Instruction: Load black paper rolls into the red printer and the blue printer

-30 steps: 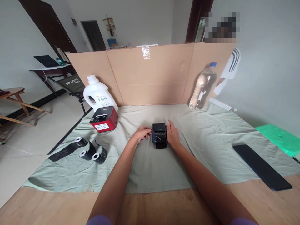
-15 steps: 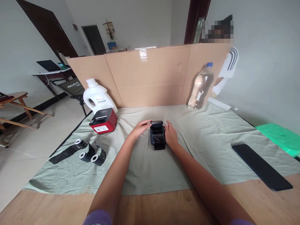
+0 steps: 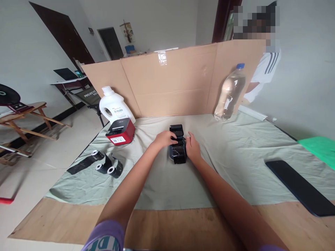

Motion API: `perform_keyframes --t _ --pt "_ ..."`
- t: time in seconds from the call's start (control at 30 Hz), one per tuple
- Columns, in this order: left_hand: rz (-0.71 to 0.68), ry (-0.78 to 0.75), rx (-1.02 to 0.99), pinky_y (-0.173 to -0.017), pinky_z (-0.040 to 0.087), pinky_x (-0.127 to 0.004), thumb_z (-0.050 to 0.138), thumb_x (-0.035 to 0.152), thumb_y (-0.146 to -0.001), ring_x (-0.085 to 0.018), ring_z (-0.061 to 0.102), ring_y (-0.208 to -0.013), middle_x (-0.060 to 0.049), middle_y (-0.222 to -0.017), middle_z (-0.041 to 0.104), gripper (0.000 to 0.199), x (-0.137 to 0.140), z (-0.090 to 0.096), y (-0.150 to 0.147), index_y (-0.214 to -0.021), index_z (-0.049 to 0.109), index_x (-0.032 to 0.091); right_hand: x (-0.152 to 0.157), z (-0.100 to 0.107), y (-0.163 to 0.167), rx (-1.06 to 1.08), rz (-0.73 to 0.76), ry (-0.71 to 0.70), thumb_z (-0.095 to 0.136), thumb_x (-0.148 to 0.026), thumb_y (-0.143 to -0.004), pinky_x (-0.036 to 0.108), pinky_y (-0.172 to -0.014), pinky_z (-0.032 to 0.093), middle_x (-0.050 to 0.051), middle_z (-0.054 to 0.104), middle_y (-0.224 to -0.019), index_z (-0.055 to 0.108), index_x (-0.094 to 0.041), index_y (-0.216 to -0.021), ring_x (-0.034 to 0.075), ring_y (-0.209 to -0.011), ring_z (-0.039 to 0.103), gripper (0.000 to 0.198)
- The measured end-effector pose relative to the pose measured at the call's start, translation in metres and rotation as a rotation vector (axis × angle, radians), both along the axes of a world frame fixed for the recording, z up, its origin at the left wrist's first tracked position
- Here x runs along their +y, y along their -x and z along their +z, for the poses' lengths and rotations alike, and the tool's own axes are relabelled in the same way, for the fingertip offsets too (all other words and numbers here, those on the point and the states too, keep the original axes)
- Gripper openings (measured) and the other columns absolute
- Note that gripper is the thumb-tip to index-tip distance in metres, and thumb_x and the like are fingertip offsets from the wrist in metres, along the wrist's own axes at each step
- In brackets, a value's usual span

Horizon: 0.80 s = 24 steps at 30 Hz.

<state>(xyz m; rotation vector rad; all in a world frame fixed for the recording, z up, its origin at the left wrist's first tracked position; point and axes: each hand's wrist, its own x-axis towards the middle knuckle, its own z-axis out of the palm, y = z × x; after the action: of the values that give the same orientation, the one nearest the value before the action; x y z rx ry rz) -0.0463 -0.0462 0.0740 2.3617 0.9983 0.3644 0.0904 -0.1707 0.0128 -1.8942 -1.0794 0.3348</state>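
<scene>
A small black portable printer [image 3: 171, 153] lies on the cloth in front of me. Its lid [image 3: 176, 129] is tipped back, and a glossy black paper strip [image 3: 179, 153] hangs over its near end. My left hand [image 3: 166, 138] reaches over the opening from the left, index finger and thumb parted at the hinge area; the fingertips partly blend with the black parts. Against the printer's right side, my right hand [image 3: 193, 145] grips it with the thumb side while one finger points up. Several black paper rolls [image 3: 114, 170] with white cores lie at the left, partly unrolled.
A red and black box-shaped printer [image 3: 123, 132] and a white jug [image 3: 115, 104] stand at the back left. At the back right is a clear bottle [image 3: 230, 94] before a cardboard screen [image 3: 170, 83]. A dark flat slab [image 3: 300, 188] lies right. A person [image 3: 269, 69] is behind the screen.
The printer's lid has swung further back. My left hand has moved from the lid's left edge in over the opening. My right hand stays at the printer's side. The camera view has shifted slightly.
</scene>
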Motion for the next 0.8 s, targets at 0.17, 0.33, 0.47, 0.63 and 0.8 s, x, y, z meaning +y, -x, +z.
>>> perform_keyframes --t 0.17,0.33,0.47,0.63,0.8 --pt "-0.103 -0.059 0.251 -0.066 0.043 -0.024 0.085 0.021 -0.051 -0.024 0.067 -0.087 -0.003 -0.08 0.075 0.02 -0.007 0.015 -0.03 -0.069 0.077 0.024 0.001 0.0 -0.001 -0.026 0.003 0.003 0.021 -0.044 -0.101 0.042 -0.096 0.046 0.014 0.071 -0.12 0.042 -0.015 -0.149 0.032 -0.114 0.064 0.06" --pt "-0.176 -0.043 0.255 -0.066 0.043 -0.024 0.083 0.021 -0.053 -0.023 0.067 -0.083 -0.003 -0.082 0.076 0.022 0.001 0.029 -0.03 -0.075 0.079 0.021 -0.001 0.002 -0.001 -0.044 0.012 0.029 0.02 -0.044 -0.101 0.041 -0.095 0.047 0.015 0.069 -0.125 0.04 -0.015 -0.151 0.032 -0.115 0.063 0.061" --pt "-0.247 0.058 0.132 -0.068 0.044 -0.025 0.077 0.03 -0.065 -0.02 0.066 -0.081 -0.002 -0.086 0.075 0.027 0.009 0.044 -0.014 -0.089 0.08 0.017 -0.002 0.0 -0.001 -0.046 0.022 0.028 0.022 -0.043 -0.101 0.042 -0.096 0.046 0.016 0.068 -0.126 0.041 -0.015 -0.15 0.033 -0.116 0.063 0.06" --pt "-0.139 0.194 -0.166 -0.075 0.048 -0.027 0.079 0.034 -0.066 -0.018 0.064 -0.084 -0.004 -0.091 0.07 0.033 0.009 0.058 0.031 -0.09 0.072 0.013 0.002 0.002 -0.006 0.107 -0.005 -0.142 0.028 -0.043 -0.098 0.039 -0.09 0.049 0.014 0.07 -0.123 0.053 -0.014 -0.137 0.027 -0.097 0.067 0.055" --pt "0.187 0.497 -0.493 -0.071 0.053 -0.027 0.074 0.037 -0.075 -0.013 0.064 -0.075 -0.001 -0.09 0.062 0.035 -0.033 0.033 0.109 -0.099 0.056 0.018 -0.013 0.047 -0.018 0.247 -0.052 -0.432 0.032 -0.047 -0.098 0.032 -0.057 0.047 0.012 0.071 -0.101 0.065 -0.016 -0.107 0.015 -0.054 0.054 0.046"
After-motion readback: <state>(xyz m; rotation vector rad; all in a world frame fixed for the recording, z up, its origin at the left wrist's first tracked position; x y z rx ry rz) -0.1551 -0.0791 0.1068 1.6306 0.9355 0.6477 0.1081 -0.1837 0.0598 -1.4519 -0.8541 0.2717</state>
